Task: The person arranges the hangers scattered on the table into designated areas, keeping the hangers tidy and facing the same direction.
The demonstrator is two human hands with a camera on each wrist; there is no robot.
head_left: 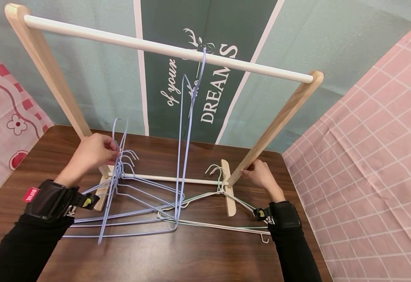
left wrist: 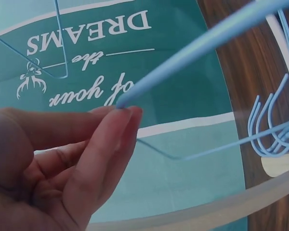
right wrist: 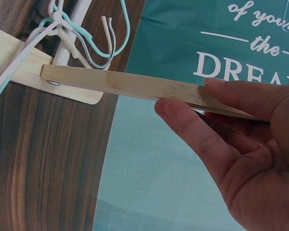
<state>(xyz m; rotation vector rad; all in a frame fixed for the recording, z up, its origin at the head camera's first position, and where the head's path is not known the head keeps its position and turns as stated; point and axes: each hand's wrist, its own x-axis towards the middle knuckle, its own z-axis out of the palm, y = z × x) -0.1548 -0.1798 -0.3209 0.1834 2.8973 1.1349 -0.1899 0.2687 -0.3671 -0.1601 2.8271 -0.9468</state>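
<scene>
My left hand (head_left: 94,152) pinches a blue clothes hanger (left wrist: 183,62) between thumb and fingers, above the left foot of a wooden rack. That hanger stands on edge, in front of a pile of blue hangers (head_left: 138,213) on the table. Around the lower part of the rack's right wooden post (head_left: 283,119), my right hand (head_left: 261,174) holds with thumb and fingers; the right wrist view shows the post (right wrist: 125,84) between them. Another blue hanger (head_left: 186,149) hangs by its hook from the white top bar (head_left: 120,40).
White and pale green hangers (head_left: 226,227) lie by the rack's right foot (head_left: 230,203), partly under my right wrist. A white lower bar (head_left: 198,181) joins the feet. Behind the brown table (head_left: 149,258) hangs a green printed curtain (head_left: 170,23); pink cloth (head_left: 378,156) borders the right.
</scene>
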